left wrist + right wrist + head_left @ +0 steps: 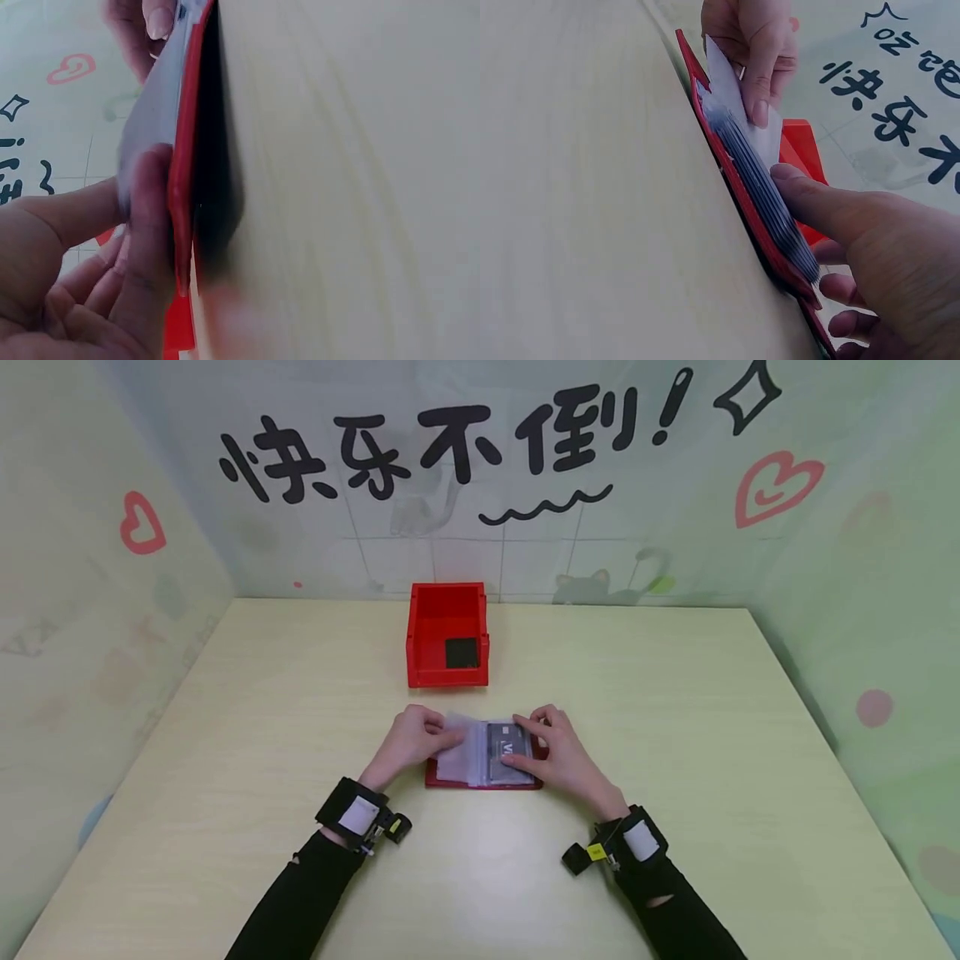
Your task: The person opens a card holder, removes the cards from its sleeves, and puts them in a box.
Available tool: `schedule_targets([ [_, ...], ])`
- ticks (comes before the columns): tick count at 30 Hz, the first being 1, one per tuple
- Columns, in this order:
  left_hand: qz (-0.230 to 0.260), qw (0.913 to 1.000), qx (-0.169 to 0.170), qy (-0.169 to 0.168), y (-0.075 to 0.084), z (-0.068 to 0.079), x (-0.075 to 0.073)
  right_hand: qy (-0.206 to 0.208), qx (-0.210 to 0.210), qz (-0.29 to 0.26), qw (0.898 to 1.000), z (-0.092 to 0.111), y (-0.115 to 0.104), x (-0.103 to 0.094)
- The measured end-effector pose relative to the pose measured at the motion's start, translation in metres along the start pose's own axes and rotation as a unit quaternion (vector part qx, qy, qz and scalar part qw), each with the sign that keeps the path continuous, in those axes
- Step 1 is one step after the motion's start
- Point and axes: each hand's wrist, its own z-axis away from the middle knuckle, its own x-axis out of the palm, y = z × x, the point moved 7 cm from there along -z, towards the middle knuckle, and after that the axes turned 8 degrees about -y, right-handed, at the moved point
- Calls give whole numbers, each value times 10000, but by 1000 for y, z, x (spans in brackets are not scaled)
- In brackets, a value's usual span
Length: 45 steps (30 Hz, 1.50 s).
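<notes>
Right-wrist view alone shows the thick sleeve stack (761, 187) edge-on; the red card holder (480, 760) sits open between the hands, a dark grey card (501, 745) showing. Left hand (415, 739) pinches a translucent page (456, 763), thumb against fingers; right hand (561, 756), thumb and fingers partly parted, grips the opposite side.

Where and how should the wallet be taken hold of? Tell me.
Best pinched, probably, by the cover's right edge, coming from the right: the wallet lies open, and there the cover juts past the stacked sleeves, while on the left a clear sleeve stands lifted.
</notes>
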Motion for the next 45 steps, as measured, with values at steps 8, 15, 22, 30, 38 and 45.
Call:
schedule_targets([
  [8,-706,9961,-346,408,6,6,-2,192,-56,624,9979,0,1,-3],
  [15,-1630,9849,-55,587,26,7,8,406,-137,803,9958,0,7,-5],
  [22,-1174,9921,380,-226,37,0,33,487,-100,710,9962,0,10,-5],
  [30,-1102,9932,378,-72,37,-3,38,541,-103,692,9961,0,8,-4],
  [38,-1073,9942,53,-20,31,-8,36,620,-223,684,9955,-3,6,-3],
  [45,-896,9960,-5,-28,29,-11,34,649,-281,606,9957,-5,5,-3],
])
